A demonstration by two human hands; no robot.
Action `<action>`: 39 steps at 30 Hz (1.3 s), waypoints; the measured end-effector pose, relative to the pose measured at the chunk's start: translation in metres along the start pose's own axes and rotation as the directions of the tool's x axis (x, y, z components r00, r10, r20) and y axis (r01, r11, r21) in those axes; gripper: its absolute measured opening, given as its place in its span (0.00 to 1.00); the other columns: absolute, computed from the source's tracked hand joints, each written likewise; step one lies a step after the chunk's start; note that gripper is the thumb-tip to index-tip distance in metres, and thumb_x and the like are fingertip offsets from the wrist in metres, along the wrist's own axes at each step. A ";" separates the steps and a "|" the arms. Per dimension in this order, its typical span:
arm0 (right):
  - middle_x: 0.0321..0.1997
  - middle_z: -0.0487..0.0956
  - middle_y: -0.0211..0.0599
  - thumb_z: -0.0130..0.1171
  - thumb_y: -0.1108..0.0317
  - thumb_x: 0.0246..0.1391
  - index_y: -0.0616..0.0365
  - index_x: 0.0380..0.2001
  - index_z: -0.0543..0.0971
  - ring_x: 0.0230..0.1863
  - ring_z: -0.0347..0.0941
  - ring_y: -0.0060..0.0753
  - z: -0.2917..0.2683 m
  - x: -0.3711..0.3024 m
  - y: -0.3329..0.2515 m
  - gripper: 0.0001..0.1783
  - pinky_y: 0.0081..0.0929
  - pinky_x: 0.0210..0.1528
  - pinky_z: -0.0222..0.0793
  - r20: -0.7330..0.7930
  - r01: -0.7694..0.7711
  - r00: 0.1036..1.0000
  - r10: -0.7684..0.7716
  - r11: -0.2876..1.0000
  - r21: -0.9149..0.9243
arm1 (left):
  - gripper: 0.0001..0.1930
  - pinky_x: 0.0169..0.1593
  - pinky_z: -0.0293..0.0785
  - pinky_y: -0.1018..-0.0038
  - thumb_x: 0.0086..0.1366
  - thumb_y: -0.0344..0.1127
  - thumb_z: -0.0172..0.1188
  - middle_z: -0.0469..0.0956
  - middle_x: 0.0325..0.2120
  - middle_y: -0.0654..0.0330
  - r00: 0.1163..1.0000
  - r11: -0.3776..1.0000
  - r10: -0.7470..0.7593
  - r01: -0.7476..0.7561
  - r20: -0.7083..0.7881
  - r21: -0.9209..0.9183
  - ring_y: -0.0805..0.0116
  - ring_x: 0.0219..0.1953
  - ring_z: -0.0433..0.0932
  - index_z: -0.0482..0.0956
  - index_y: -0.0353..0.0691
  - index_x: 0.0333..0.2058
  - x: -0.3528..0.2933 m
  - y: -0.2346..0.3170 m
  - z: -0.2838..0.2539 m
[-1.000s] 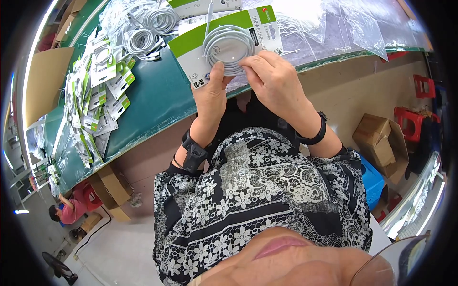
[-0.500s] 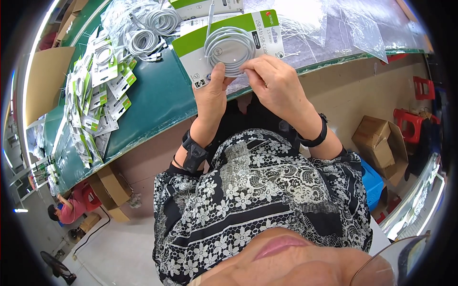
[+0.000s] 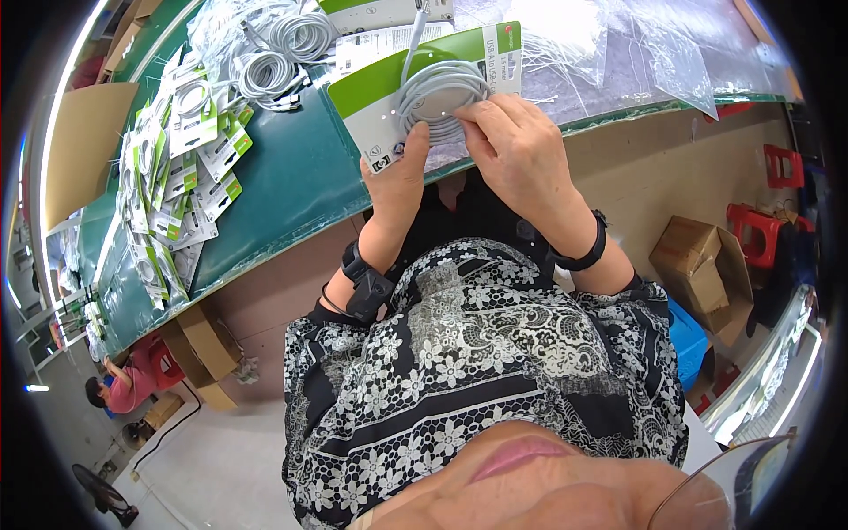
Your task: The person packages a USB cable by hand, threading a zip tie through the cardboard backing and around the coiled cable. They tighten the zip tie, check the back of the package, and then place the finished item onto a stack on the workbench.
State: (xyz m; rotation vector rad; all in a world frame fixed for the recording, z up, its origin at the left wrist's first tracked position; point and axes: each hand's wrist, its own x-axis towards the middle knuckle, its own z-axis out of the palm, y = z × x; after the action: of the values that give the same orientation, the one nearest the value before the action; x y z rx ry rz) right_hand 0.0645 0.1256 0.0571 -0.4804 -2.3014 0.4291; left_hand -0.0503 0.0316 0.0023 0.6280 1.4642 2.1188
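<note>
In front of me, tilted above the table's near edge, is a green-and-white packaging card (image 3: 360,106) with a coiled white USB cable (image 3: 411,99) on its face. One cable end sticks up past the card's top edge. My left hand (image 3: 397,181) grips the card from below, thumb on the front beside the coil, its other fingers hidden behind. At the coil's right side my right hand (image 3: 523,150) is closed in a pinch. Whatever lies between those fingertips is too small to tell.
Finished-looking carded cables (image 3: 181,177) lie heaped on the green table (image 3: 274,177) to the left. Loose coiled cables (image 3: 300,37) sit behind them. Thin white ties (image 3: 565,44) and a clear bag (image 3: 680,75) are at the right. Cartons (image 3: 698,265) and red stools (image 3: 753,231) stand on the floor.
The card has shifted slightly right and tilted more, its right side angling away. My right hand has moved a little right and stays pinched at the coil; my left thumb keeps its hold.
</note>
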 end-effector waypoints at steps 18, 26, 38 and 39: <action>0.28 0.74 0.39 0.59 0.75 0.47 0.61 0.33 0.74 0.30 0.73 0.44 0.016 -0.001 0.000 0.09 0.34 0.34 0.69 -0.050 0.035 0.998 -0.035 0.999 0.016 | 0.10 0.32 0.74 0.79 0.55 0.26 0.64 0.79 0.32 0.59 0.886 0.735 0.437 -0.451 0.155 0.506 0.71 0.32 0.80 0.77 0.36 0.37 -0.005 -0.005 -0.004; 0.33 0.77 0.42 0.61 0.77 0.45 0.62 0.37 0.74 0.33 0.74 0.46 0.044 -0.045 0.014 0.13 0.33 0.32 0.70 -0.097 -0.089 0.984 0.149 0.886 0.455 | 0.15 0.42 0.79 0.70 0.50 0.21 0.64 0.76 0.35 0.50 0.425 0.345 0.717 -0.905 0.553 0.249 0.53 0.40 0.80 0.77 0.31 0.40 0.011 0.029 -0.006; 0.42 0.78 0.37 0.61 0.73 0.51 0.60 0.45 0.74 0.41 0.74 0.29 0.001 -0.035 0.076 0.17 0.26 0.44 0.71 0.100 -0.310 0.944 0.314 0.742 0.594 | 0.13 0.41 0.81 0.70 0.62 0.27 0.57 0.75 0.41 0.57 0.959 0.903 -0.208 0.263 0.190 -0.339 0.66 0.39 0.79 0.72 0.34 0.46 -0.010 0.033 -0.002; 0.45 0.78 0.37 0.63 0.73 0.50 0.59 0.47 0.74 0.45 0.74 0.30 0.010 -0.037 0.074 0.19 0.28 0.48 0.70 0.095 -0.097 0.994 0.060 0.880 0.464 | 0.15 0.42 0.81 0.70 0.63 0.27 0.56 0.75 0.42 0.56 0.949 0.909 -0.228 0.287 0.216 -0.302 0.66 0.40 0.79 0.70 0.34 0.48 -0.011 0.031 0.001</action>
State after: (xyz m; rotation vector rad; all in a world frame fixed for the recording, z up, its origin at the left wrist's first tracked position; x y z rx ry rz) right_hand 0.0975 0.1722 -0.0042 -0.3159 -2.1516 1.0314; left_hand -0.0451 0.0157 0.0303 0.4512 1.0018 1.9796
